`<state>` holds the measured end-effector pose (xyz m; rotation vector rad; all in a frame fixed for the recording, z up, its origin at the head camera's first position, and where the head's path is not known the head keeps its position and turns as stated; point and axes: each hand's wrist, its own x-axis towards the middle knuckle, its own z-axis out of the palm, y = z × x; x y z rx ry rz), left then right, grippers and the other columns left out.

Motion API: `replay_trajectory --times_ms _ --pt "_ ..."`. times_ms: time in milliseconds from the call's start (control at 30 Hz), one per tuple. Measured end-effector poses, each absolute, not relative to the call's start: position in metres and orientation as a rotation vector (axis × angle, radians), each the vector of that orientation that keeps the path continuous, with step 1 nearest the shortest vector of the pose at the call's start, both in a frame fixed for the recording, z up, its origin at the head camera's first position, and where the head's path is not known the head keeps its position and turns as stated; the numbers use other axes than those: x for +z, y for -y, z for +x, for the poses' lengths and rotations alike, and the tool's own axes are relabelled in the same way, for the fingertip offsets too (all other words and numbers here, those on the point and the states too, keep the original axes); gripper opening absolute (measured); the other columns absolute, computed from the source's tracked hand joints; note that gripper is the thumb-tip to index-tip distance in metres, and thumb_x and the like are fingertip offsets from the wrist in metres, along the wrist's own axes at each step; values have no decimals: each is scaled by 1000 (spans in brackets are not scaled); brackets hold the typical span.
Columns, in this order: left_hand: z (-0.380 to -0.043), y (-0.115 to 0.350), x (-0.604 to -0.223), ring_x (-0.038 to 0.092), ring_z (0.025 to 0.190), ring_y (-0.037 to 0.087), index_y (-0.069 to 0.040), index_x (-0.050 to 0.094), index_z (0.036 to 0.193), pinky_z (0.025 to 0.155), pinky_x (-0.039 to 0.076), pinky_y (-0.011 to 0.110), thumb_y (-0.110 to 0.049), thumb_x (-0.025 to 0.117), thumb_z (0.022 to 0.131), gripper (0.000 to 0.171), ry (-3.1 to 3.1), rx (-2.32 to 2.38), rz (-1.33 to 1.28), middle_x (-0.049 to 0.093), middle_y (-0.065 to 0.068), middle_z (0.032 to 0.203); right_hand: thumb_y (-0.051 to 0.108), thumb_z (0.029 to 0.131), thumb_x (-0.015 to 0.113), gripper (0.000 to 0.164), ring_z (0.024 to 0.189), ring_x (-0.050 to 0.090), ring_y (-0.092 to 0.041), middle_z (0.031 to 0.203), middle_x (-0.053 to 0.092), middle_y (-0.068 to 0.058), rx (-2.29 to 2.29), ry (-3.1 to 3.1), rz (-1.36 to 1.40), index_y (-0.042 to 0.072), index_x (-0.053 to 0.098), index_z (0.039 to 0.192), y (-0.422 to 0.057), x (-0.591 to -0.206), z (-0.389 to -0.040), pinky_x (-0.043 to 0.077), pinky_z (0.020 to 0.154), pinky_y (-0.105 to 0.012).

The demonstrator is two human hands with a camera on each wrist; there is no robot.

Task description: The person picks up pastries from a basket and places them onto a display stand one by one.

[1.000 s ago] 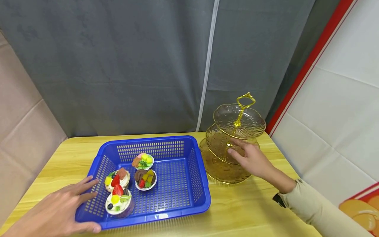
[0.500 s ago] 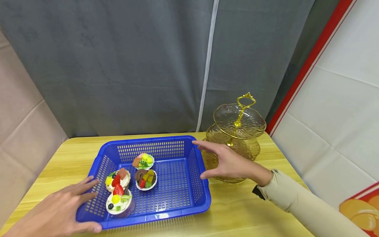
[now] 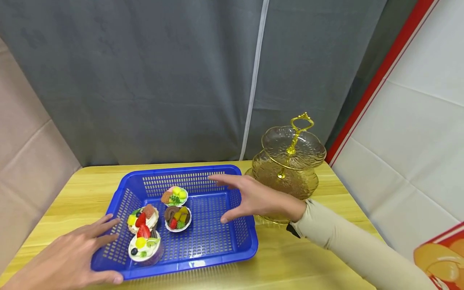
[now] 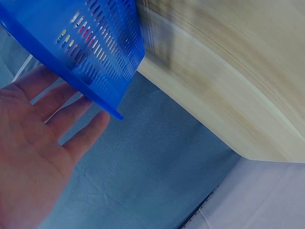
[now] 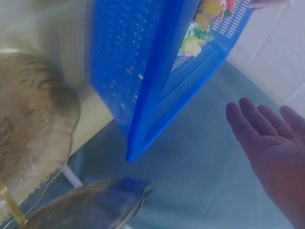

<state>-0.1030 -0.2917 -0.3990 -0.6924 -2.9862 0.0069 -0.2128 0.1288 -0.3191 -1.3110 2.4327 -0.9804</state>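
A blue plastic basket [image 3: 197,264] stands on the table with several toy-like fruit-topped desserts inside. Towards its front left is a cream cup with a strawberry [image 3: 145,247], and just behind that a cream tart [image 3: 143,219]. Further right lie a chocolate fruit tart [image 3: 177,218] and a tart with yellow pieces [image 3: 175,196]. My left hand [image 3: 69,253] rests on the basket's left rim, its fingers [image 4: 88,133] extended against the edge. Over the basket's right side hovers my right hand [image 3: 253,197], thumb and fingers spread, holding nothing.
A tiered glass stand [image 3: 293,161] with gold rims and a gold handle [image 3: 301,121] is right of the basket, partly behind my right forearm. Grey curtain [image 3: 163,80] hangs behind the wooden table [image 3: 94,179]. White panels with red trim rise at right.
My right hand has moved left, from in front of the glass stand to above the basket's right side. My left hand stays on the rim, and the desserts lie as before.
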Motion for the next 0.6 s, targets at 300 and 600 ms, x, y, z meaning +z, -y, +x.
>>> replay_trajectory --times_ms 300,600 --pt "-103 292 -399 54 122 46 -10 76 110 85 50 64 -84 67 63 88 2925 -11 -724 58 18 136 32 73 90 98 137 46 -15 154 43 -2 -915 -2363 -1353 15 37 153 -93 -320 -219 39 109 -27" --pt "-103 293 -400 54 121 45 -9 76 108 84 50 64 -84 67 61 89 2885 -25 -740 59 18 135 29 73 90 97 134 50 -14 153 44 -3 -903 -2319 -1359 13 38 153 -67 -324 -226 41 105 -20"
